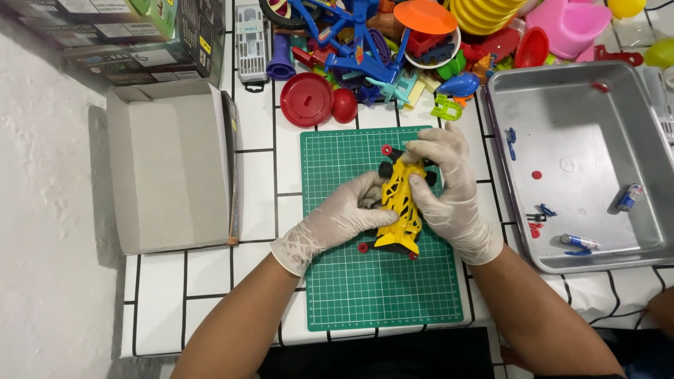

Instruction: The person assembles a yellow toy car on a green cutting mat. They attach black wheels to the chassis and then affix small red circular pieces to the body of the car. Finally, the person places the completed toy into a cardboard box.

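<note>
A hobby worktable: green cutting mat [379,295], metal parts tray [632,91], heaped plastic toys [393,42].

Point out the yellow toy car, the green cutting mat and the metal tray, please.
yellow toy car [400,196]: head view, on the middle of its yellow body shell, between the gloved hands.
green cutting mat [379,288]: head view, on the bare lower part of the mat.
metal tray [597,133]: head view, on its bare floor.

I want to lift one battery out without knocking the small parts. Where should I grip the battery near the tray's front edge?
Probably pinch the battery across its middle from above: it lies flat in the metal tray, its round sides exposed, with a blue piece close beside it.
</note>
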